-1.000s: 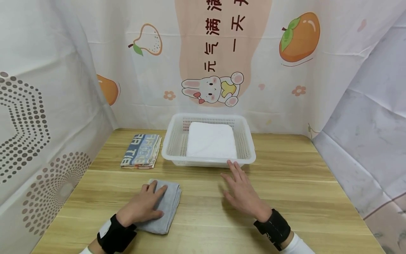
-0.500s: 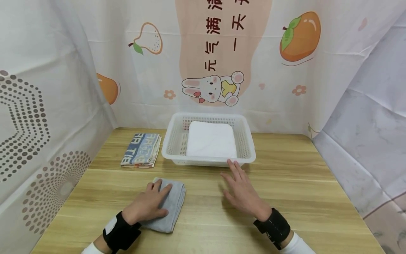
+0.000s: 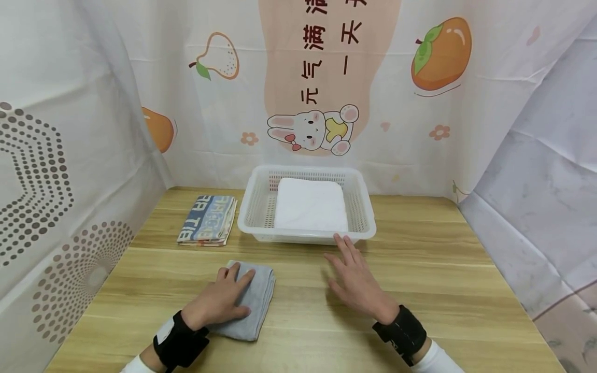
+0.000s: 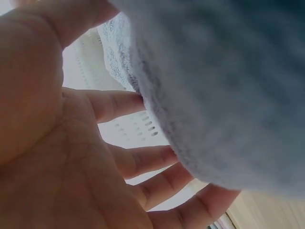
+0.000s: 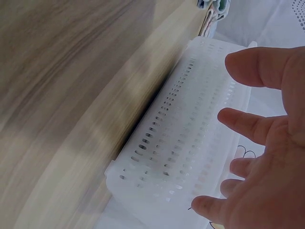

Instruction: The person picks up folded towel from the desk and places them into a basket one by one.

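A folded grey towel point(image 3: 260, 303) lies on the wooden table at the front left. My left hand point(image 3: 223, 299) rests on it with fingers spread. In the left wrist view, that hand's fingertips touch the edge of the towel point(image 4: 228, 105), which fills much of the frame. Beyond it stands a white perforated plastic basket point(image 3: 305, 234), with a folded white towel point(image 3: 311, 204) inside. My right hand point(image 3: 356, 282) is at the basket's front right, its fingers extended towards the rim. The right wrist view shows those fingers beside the basket wall point(image 5: 176, 129); contact is unclear.
Left of the basket lies a folded patterned cloth point(image 3: 208, 220) in blue and cream. A printed curtain point(image 3: 224, 129) hangs behind the table point(image 3: 420, 259), and more white fabric point(image 3: 79, 155) borders the sides.
My left hand and the grey towel beneath it have shifted a little to the right along the table, mostly in the first half second. The right hand stays where it was.
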The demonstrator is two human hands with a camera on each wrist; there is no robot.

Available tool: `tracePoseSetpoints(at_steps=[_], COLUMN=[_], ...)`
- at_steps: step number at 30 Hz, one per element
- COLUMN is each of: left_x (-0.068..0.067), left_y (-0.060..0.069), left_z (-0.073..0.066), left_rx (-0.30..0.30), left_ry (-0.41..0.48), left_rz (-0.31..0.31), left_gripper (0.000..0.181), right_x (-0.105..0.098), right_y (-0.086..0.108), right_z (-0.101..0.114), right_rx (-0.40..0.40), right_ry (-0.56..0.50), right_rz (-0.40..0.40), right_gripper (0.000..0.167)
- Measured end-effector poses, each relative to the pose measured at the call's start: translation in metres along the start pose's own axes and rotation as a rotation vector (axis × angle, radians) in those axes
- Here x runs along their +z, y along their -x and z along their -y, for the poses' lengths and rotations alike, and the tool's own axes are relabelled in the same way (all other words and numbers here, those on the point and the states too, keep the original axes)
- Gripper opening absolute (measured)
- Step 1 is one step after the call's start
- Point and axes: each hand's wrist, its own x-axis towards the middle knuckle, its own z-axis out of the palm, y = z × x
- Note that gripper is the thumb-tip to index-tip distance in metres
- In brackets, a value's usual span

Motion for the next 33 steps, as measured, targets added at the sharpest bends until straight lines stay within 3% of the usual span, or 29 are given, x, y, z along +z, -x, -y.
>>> tracePoseSetpoints(at_steps=[14, 33], left_x=[0.0025, 0.0020], left_y=[-0.0004, -0.0015], left_z=[-0.0019, -0.0072], left_rx=[-0.003, 0.040], left_ry=[0.008, 0.009], left_rz=[-0.017, -0.030], left_gripper=[0.079, 0.079], right_x=[0.0010, -0.0009], right_y=[-0.0001, 0.0000], right_z=[0.0003, -0.0008], right_rx=[-0.017, 0.008], right_ry=[0.014, -0.023], right_rz=[-0.019, 0.009], right_gripper=[0.051, 0.051])
